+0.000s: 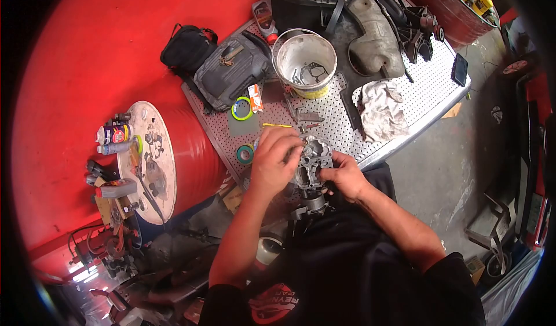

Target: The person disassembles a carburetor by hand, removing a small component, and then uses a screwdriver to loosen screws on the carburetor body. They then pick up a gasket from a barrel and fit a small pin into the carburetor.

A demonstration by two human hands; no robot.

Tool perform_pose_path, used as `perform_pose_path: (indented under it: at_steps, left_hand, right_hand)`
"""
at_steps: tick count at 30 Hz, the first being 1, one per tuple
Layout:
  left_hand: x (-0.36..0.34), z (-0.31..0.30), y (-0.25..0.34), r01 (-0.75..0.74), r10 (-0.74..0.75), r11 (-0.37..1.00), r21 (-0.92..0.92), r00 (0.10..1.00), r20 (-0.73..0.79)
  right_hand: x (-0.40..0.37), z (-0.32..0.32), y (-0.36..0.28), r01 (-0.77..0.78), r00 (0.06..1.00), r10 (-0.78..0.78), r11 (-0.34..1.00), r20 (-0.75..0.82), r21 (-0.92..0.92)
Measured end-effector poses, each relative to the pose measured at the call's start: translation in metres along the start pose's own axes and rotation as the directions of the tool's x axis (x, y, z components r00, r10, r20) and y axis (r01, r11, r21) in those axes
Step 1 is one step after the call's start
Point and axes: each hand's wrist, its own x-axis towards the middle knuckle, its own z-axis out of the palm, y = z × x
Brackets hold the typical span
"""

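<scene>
A grey cast-metal carburetor body (313,166) with several bores and cavities is in front of my chest, at the near edge of the perforated metal table (330,123). My right hand (347,180) grips its right side, thumb over the top face. At its upper left, my left hand (274,159) has curled fingers pinched together close to the metal; whatever is between the fingertips is too small to tell. Just beyond my left hand lie a yellow strip (277,125) and a green roll of tape (245,154). Below the carburetor body is another round metal part (313,202).
A white bucket (305,59) holds gaskets and small metal parts. Around it are a grey backpack (231,71), a brown-grey tank-like part (375,36), a stained rag (383,110) and a phone (459,70). At left, a red drum's round top (165,175) carries cans and bottles.
</scene>
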Motion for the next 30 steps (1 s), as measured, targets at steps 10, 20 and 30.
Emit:
perform_pose_path:
  at_steps: [10, 20, 30]
  left_hand:
    - [-0.030, -0.010, -0.008, 0.215, -0.437, 0.140, -0.966, 0.889, 0.134]
    - [-0.043, 0.000, 0.002, 0.168, -0.495, 0.045, -0.985, 0.860, 0.124]
    - [-0.050, 0.004, 0.013, 0.166, -0.468, 0.263, -0.950, 0.883, 0.025]
  right_hand:
    - [-0.001, 0.001, -0.009, -0.025, 1.000, 0.026, 0.999, -0.016, 0.039]
    - [-0.007, 0.002, -0.005, 0.006, 1.000, -0.007, 0.999, 0.007, 0.038]
    - [-0.016, -0.003, -0.007, 0.016, 1.000, -0.016, 1.000, -0.012, -0.004]
